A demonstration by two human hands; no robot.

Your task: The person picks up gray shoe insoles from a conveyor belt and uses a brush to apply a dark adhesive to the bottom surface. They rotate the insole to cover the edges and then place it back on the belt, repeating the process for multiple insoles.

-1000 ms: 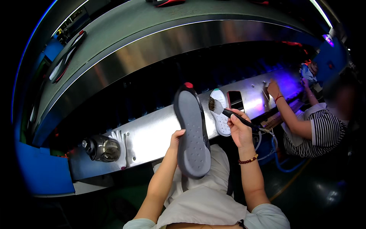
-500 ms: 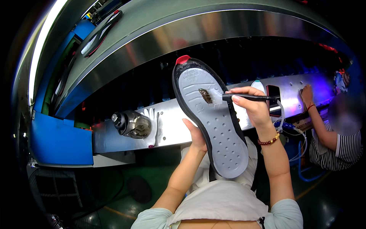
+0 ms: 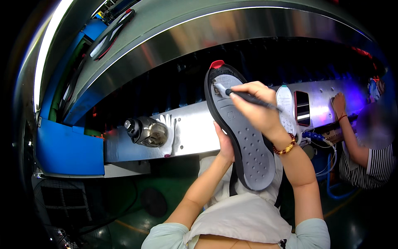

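Note:
A large shoe sole (image 3: pixel 248 145), grey inside with a black rim and a red tip, is tilted up in front of me. My left hand (image 3: pixel 226 143) grips its left edge, the thumb showing along the rim and the other fingers hidden behind. My right hand (image 3: pixel 261 108) is closed round the dark handle of a brush (image 3: pixel 219 89). The brush's bristles touch the grey inner face near the red end, and a cord or tube seems to run off past my wrist.
A metal ledge (image 3: pixel 195 126) holds a dark-lidded bottle (image 3: pixel 151 132), a white glove (image 3: pixel 168 143), a white insole-shaped piece (image 3: pixel 284 99) and a phone-like slab (image 3: pixel 302 108). Beyond, a green conveyor belt (image 3: pixel 166 16) carries soles (image 3: pixel 112 35). A co-worker's arm (image 3: pixel 350 137) reaches in at the right.
The brush has moved from mid-forefoot up toward the red tip, my right hand going left with it. The sole has shifted somewhat right and turned more upright.

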